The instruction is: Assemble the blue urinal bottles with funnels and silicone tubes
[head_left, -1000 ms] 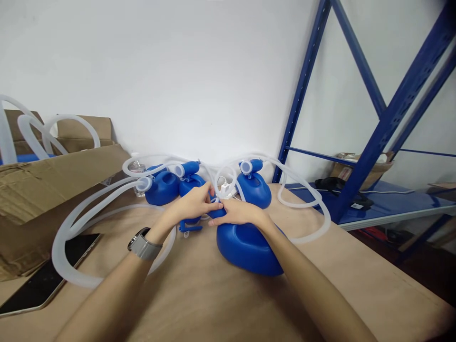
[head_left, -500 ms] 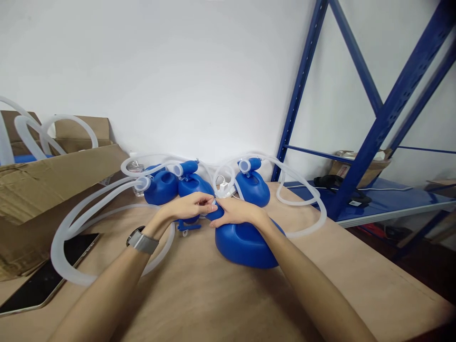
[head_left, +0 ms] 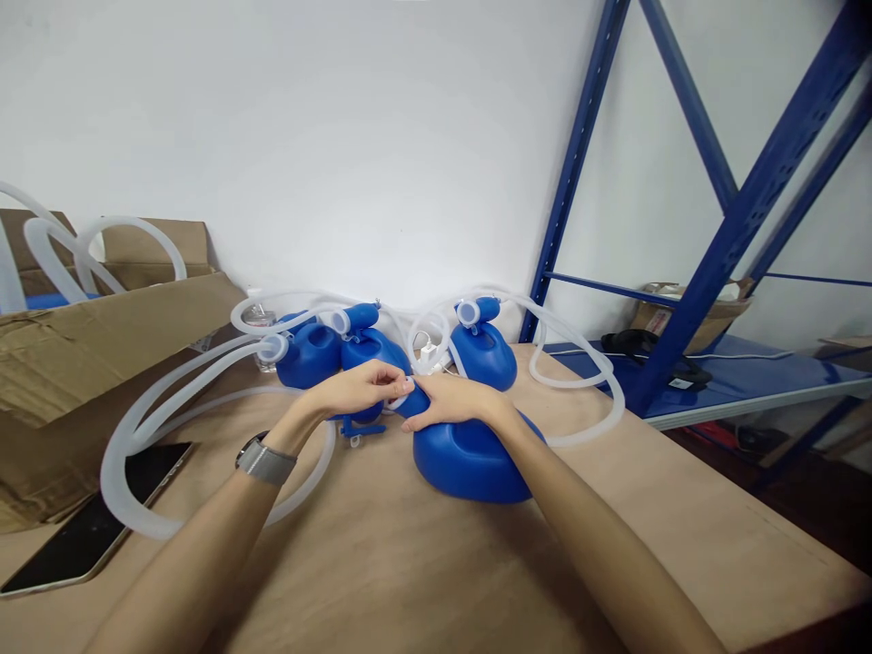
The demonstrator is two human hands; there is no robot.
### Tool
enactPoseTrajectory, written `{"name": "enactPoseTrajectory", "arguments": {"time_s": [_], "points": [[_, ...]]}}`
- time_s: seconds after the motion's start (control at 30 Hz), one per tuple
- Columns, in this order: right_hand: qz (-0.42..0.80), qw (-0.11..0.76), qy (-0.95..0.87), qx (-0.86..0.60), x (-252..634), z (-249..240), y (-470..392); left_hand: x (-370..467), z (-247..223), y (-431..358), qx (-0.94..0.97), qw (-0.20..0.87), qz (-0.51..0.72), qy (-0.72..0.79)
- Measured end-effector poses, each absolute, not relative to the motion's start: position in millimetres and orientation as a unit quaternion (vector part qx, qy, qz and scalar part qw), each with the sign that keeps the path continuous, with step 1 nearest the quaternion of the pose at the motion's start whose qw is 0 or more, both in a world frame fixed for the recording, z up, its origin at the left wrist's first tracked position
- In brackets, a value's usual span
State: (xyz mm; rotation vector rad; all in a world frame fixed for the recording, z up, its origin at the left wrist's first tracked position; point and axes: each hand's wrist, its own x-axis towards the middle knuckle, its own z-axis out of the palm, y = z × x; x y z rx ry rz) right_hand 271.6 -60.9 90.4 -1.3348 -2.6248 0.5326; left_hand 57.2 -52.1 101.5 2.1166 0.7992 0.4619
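A blue plastic bottle (head_left: pixel 470 468) with a rounded body rests on the table just ahead of me. My right hand (head_left: pixel 453 402) is wrapped round its neck, the thumb on the near side. At the bottle's mouth, my left hand (head_left: pixel 374 386) is closed in a pinch; a small whitish part shows by its fingertips, mostly hidden. Behind my left hand stand more blue bottles (head_left: pixel 310 354) with translucent hoses (head_left: pixel 123 472). Another blue bottle (head_left: pixel 485 359) with a pale-rimmed neck stands behind my right hand. A small blue strap-like piece (head_left: pixel 364 430) lies below my left hand.
An open cardboard box (head_left: pixel 102 354) holding hoses stands at the left, with a dark tablet (head_left: pixel 88 536) beside it. A clear bottle (head_left: pixel 260 318) and a white plug (head_left: pixel 428 354) are near the wall. Blue metal shelving (head_left: pixel 701 263) stands at the right.
Both hands stay at the bottle's neck. My left fingers have shifted slightly up at the mouth. The view has moved a little.
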Motion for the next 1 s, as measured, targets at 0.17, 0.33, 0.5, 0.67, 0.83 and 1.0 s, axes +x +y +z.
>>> {"name": "enactPoseTrajectory", "arguments": {"time_s": [0.17,0.33,0.5,0.67,0.83,1.0], "points": [[0.170,0.067,-0.876,-0.446,271.8,91.1,-61.9,54.6,103.0,-54.2,0.835,0.414,0.172,0.318],[0.172,0.088,-0.885,-0.423,270.9,93.0,-64.5,59.7,103.3,-53.0,0.820,0.449,0.176,0.308],[0.168,0.086,-0.887,-0.422,270.7,94.7,-65.8,59.8,103.7,-52.6,0.826,0.447,0.175,0.296],[0.152,0.072,-0.879,-0.447,270.6,91.9,-63.7,58.5,101.0,-51.1,0.841,0.411,0.172,0.307],[0.145,0.072,-0.879,-0.448,270.4,91.4,-63.1,60.0,101.1,-51.2,0.835,0.423,0.178,0.305],[0.141,0.066,-0.880,-0.448,270.8,93.2,-64.5,58.1,103.8,-52.3,0.840,0.417,0.171,0.301]]}}
